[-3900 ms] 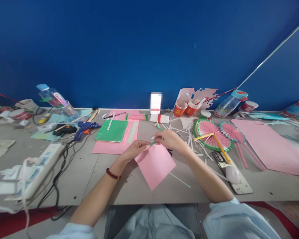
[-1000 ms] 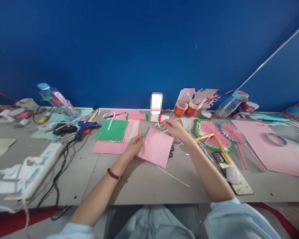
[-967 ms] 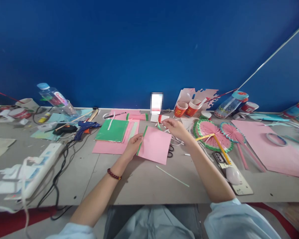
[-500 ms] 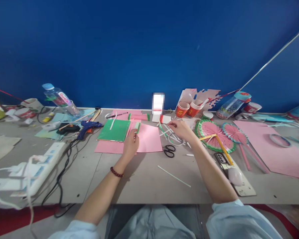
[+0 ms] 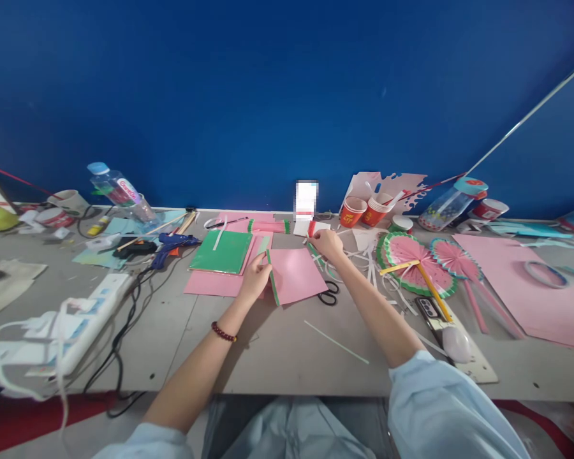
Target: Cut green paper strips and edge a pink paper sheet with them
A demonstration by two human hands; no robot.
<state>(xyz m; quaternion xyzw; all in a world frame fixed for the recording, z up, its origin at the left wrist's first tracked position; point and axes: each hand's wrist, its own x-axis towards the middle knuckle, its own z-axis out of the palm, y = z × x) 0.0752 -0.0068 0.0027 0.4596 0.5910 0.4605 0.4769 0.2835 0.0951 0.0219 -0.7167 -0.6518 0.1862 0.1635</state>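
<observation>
2 watermelon fans [image 5: 414,266] – 2 red cups [image 5: 363,212] – 1 scissors [image 5: 329,294] – 1 glue gun [image 5: 171,245].

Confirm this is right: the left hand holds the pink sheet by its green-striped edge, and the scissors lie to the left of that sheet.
Not quite. In the head view the scissors lie to the right of the pink sheet, not the left. The left hand does hold it at the green-striped edge.

The grey table [image 5: 277,350] carries pink paper [image 5: 516,280], scissors [image 5: 329,294], a glue gun [image 5: 169,243] and paper cups [image 5: 363,211].
</observation>
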